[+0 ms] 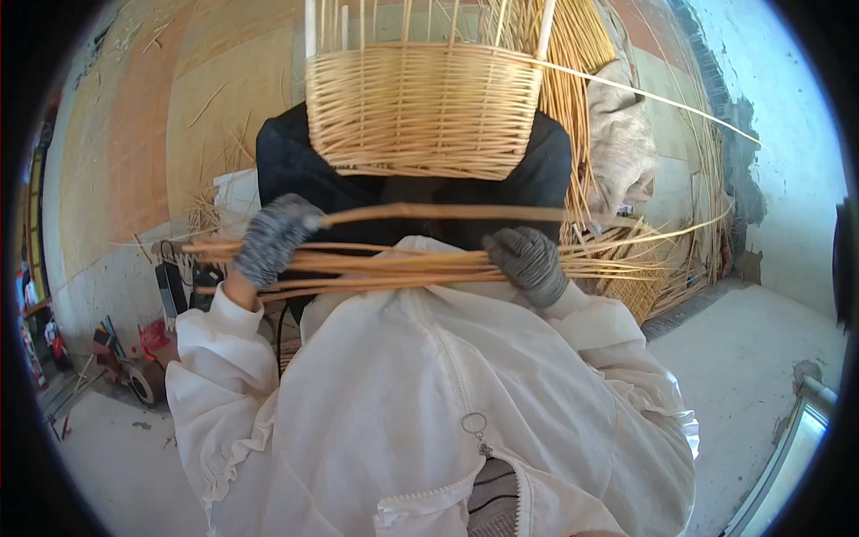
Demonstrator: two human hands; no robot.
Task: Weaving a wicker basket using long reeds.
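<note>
My left hand (276,234), in a mottled grey knit glove, is closed on one flat, light-brown cane strip (429,211), which runs blurred toward the right. Just below it, several loose canes (394,264) lie crosswise over my white-clothed lap. My right hand (528,267), also gloved, has its fingers curled at these canes; whether it grips them is unclear. Beyond my hands a partly woven pale wicker basket (420,107), with upright stakes and one long strand jutting right, rests on a black padded surface (282,143).
A tall bundle of canes (582,36) and crumpled sacking (617,125) lie at the right, near more canes, a woven piece (631,291) and a pale wall (787,107). Tools and a red object (154,338) sit at the left. Cane scraps lie on the patchwork boards (170,107).
</note>
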